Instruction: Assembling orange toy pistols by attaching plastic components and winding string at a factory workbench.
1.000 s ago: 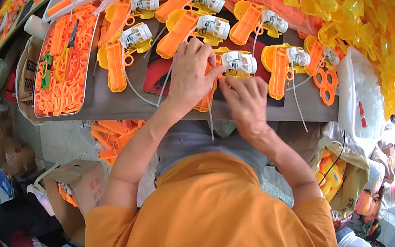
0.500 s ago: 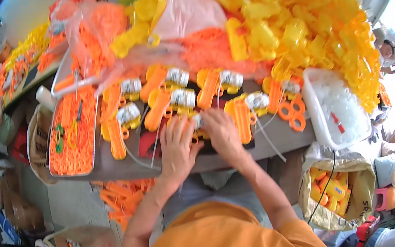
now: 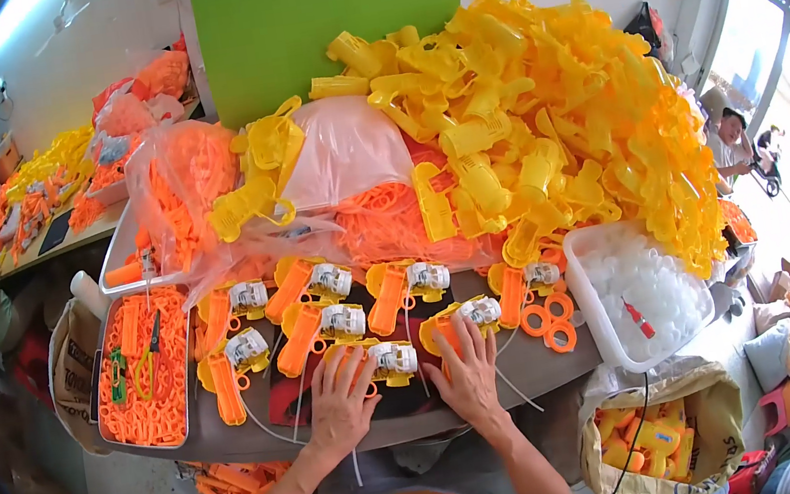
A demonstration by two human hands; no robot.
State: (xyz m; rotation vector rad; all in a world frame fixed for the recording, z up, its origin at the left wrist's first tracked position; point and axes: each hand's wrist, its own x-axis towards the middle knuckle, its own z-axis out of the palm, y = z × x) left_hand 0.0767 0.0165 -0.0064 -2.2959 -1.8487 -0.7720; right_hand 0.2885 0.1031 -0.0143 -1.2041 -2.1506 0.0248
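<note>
Half-assembled toy water guns lie in rows on the table, each a yellow shell half with an orange piece and a white mechanism; thin clear tubes trail from several. My left hand (image 3: pixel 341 403) rests with fingers spread over the orange part of the front middle toy gun (image 3: pixel 394 360), whose white part shows beside my thumb. My right hand (image 3: pixel 471 375) lies with fingers stretched over the front right toy gun (image 3: pixel 480 312), hiding much of its orange part. The front left toy gun (image 3: pixel 227 387) lies apart from both hands.
A tray of small orange pieces (image 3: pixel 146 418), with scissors (image 3: pixel 150 357) on top, stands left. At right are orange rings (image 3: pixel 560 336) and a white bin (image 3: pixel 600 324) of clear parts. Yellow shells (image 3: pixel 535 91) are heaped behind. A sack (image 3: pixel 723 423) stands below right.
My hands have moved apart from the front middle toy gun: the right now lies on the toy gun to its right. The view has tilted up, showing more of the green board.
</note>
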